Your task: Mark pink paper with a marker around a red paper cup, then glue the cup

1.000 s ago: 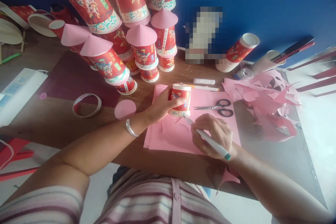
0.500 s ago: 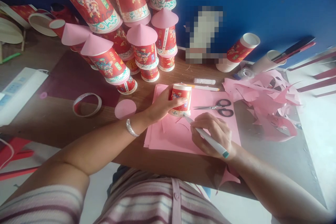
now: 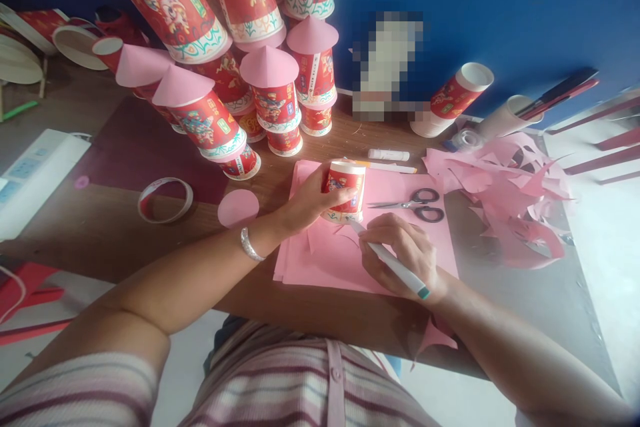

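Observation:
My left hand (image 3: 305,201) is wrapped round a red printed paper cup (image 3: 346,188) that stands upside down on a stack of pink paper sheets (image 3: 330,260). My right hand (image 3: 400,250) grips a white pen (image 3: 395,267) with a green end. The pen's tip touches the paper at the cup's lower rim. A silver bracelet (image 3: 249,245) circles my left wrist.
Stacked red cups with pink cone tops (image 3: 270,90) fill the back. Scissors (image 3: 420,203), a glue stick (image 3: 389,155) and a pencil lie behind the sheets. Pink scraps (image 3: 505,200) pile up at right. A pink paper disc (image 3: 239,207) and a cut cup ring (image 3: 165,199) lie at left.
My right hand and the pen have slid slightly left along the cup's rim. The left hand and cup stay put.

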Demonstrator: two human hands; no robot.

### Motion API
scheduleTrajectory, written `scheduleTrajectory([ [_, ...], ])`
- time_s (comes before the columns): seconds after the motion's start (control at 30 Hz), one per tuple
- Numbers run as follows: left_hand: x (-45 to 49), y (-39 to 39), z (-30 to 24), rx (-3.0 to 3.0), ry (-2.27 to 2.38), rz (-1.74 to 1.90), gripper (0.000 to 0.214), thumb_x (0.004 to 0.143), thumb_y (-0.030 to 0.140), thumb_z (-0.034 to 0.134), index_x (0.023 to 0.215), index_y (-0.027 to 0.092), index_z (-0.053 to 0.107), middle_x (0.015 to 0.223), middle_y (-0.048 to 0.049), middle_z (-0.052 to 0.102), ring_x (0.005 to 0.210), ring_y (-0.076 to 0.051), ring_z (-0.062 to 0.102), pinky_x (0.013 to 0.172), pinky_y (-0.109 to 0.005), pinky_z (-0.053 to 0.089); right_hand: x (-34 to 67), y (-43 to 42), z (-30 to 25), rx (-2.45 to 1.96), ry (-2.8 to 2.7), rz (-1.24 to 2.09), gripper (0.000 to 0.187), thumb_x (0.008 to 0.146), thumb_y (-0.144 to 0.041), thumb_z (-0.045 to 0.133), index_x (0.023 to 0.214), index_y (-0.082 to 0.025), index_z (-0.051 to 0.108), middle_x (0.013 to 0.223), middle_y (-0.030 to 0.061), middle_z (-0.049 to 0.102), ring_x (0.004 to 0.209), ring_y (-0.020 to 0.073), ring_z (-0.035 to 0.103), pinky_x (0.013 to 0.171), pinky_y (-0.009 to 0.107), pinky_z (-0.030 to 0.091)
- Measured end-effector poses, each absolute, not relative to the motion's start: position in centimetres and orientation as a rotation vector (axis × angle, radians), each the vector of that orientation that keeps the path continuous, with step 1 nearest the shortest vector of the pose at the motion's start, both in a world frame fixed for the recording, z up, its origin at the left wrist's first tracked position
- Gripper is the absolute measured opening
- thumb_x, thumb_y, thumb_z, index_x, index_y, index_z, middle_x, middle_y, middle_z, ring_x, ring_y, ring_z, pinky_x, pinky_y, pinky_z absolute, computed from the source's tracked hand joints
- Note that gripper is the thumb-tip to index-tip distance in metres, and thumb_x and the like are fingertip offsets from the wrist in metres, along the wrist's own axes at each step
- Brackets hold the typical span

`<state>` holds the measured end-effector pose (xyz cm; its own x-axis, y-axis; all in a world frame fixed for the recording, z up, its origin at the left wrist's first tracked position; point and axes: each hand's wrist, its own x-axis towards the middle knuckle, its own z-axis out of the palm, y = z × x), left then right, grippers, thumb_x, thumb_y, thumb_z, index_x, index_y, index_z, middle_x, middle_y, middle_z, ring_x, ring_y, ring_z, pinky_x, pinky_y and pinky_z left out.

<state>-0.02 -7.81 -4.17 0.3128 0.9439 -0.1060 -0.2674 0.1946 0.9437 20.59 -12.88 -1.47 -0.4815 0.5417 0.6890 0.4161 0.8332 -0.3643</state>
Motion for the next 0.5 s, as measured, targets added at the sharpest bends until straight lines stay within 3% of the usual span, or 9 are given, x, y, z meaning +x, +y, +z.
scheduleTrajectory([
  [0.37,0.05,-7.82,-4.07,0.960,0.822,1.003,0.046,0.081,0.045,0.090,0.107,0.020,0.062,0.097,-0.0020,0.067,0.084,-0.015,0.062,0.076,-0.029,0.054,20.83,-13.05,-1.42,-0.634,-2.137,0.204,0.032,0.089,-0.002,0.067,0.112,-0.024,0.064,0.080,-0.0023,0.068,0.063,0.0148,0.067,0.056,0.026,0.057],
  [0.5,-0.01,-7.79,-3.83,0.932,0.805,1.026,0.046,0.079,0.045,0.091,0.106,0.020,0.063,0.094,-0.0015,0.066,0.085,-0.016,0.062,0.079,-0.029,0.054,20.83,-12.91,-1.45,-0.588,-2.127,0.227,0.033,0.087,-0.004,0.067,0.111,-0.025,0.065,0.078,-0.0033,0.069,0.066,0.0174,0.070,0.066,0.033,0.066],
])
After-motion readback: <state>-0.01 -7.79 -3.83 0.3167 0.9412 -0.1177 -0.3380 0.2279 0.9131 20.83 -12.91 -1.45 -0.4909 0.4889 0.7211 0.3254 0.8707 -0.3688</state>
